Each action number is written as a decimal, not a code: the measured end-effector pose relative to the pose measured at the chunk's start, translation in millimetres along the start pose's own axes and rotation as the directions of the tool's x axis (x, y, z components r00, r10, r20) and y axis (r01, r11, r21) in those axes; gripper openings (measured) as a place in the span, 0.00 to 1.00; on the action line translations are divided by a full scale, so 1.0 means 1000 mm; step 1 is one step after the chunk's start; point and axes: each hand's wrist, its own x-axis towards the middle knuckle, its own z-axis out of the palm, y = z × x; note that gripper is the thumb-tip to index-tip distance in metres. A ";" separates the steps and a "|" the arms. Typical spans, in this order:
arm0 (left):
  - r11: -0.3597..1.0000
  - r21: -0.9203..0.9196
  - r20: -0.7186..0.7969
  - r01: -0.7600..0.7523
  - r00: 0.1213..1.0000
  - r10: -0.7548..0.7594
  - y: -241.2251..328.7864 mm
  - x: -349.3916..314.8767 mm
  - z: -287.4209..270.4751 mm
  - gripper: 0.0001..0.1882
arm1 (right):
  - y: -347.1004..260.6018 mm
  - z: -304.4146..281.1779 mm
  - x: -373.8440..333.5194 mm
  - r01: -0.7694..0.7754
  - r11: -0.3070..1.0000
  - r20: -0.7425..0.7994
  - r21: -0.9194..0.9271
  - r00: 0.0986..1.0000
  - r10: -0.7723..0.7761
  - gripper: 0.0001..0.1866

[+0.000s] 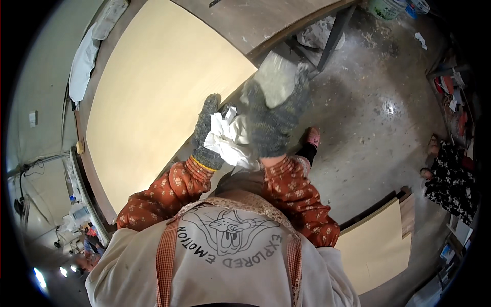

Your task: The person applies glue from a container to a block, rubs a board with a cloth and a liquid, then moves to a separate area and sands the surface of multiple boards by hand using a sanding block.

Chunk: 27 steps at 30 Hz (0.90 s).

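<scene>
My left hand [205, 134], in a dark grey knit glove with a yellow cuff edge, holds a crumpled white cloth [227, 137] beside the edge of a large pale yellow board [158, 87]. The fingers point away from me, and the cloth hides part of the palm. Just right of the cloth, my right hand [275, 125] wears a matching glove and is smeared by motion. Between its thumb and fingers sits a pale, flat, squarish piece [276, 77], held over the board's right corner and the floor; its exact kind is too blurred to tell.
The board lies on a worktable [230, 20] with a dark metal leg [335, 38]. A second pale board [378, 245] is at the lower right. Buckets [386, 9] stand at the far right. A person in dark patterned clothing [452, 174] is at the right, another person [92, 245] at lower left.
</scene>
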 end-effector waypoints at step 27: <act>0.933 0.339 -0.337 -0.117 0.911 0.237 -0.007 0.036 0.044 0.13 | 0.011 -0.022 0.022 0.199 0.955 0.155 -0.218 0.974 -0.167 0.38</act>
